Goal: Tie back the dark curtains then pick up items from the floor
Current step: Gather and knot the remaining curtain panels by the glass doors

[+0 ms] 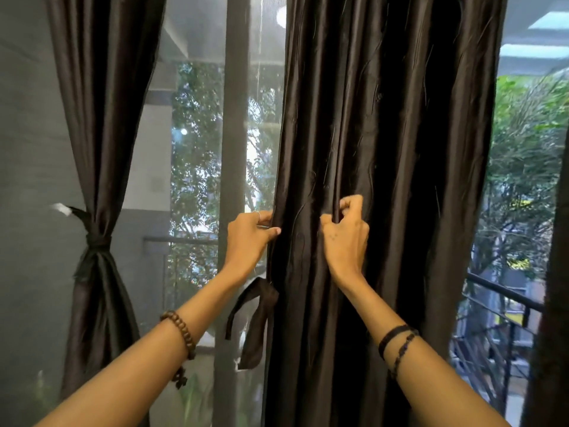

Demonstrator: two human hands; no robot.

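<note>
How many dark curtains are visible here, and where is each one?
2 for certain. The tied curtain hangs at the left. The loose curtain hangs in the middle, gripped by both hands. A dark strip at the far right edge may be a third.

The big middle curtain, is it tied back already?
No, the middle curtain hangs loose, gripped by both hands, its tie strap dangling.

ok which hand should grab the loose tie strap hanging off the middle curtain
Probably the left hand: it grips the curtain edge directly above the strap. The right hand holds folds further in.
</note>
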